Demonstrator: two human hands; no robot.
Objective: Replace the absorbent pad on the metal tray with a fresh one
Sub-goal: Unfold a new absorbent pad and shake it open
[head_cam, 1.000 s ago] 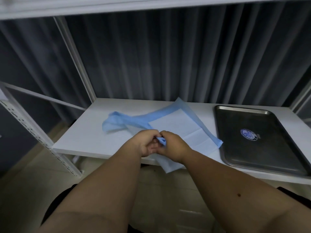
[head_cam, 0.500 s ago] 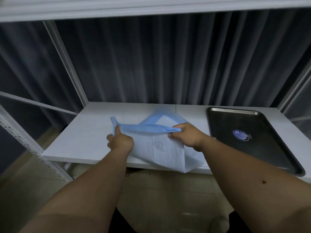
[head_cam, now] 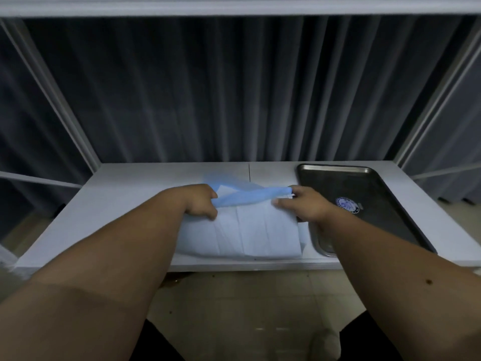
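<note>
Evidently the pad [head_cam: 256,230] is being opened out before it goes anywhere: both hands grip its blue top edge, the left hand [head_cam: 200,203] with fingers curled round the rolled blue border at about 9 o'clock of the sheet, the right hand [head_cam: 303,204] pinching the other end of that border at about 3 o'clock, so the strip is stretched taut between them. Held this way, the white creased body of the pad hangs and lies below the grip, towards 6 o'clock, resting on the white shelf [head_cam: 125,201] with its near edge close to the shelf's front lip; a loose blue flap lifts behind at 12 o'clock. Spreading from two ends looks like the sensible way to undo the folds and square the sheet to its target. The metal tray [head_cam: 374,194] lies just beside the pad at 3 o'clock, bare, with a round blue sticker [head_cam: 347,205] on its floor, so I judge the old pad is already off and this one is not yet laid. The shelf belongs to a white metal rack, a dark pleated curtain [head_cam: 234,95] hangs behind it at 12 o'clock, and pale floor tiles [head_cam: 250,295] show beneath at 6 o'clock.
</note>
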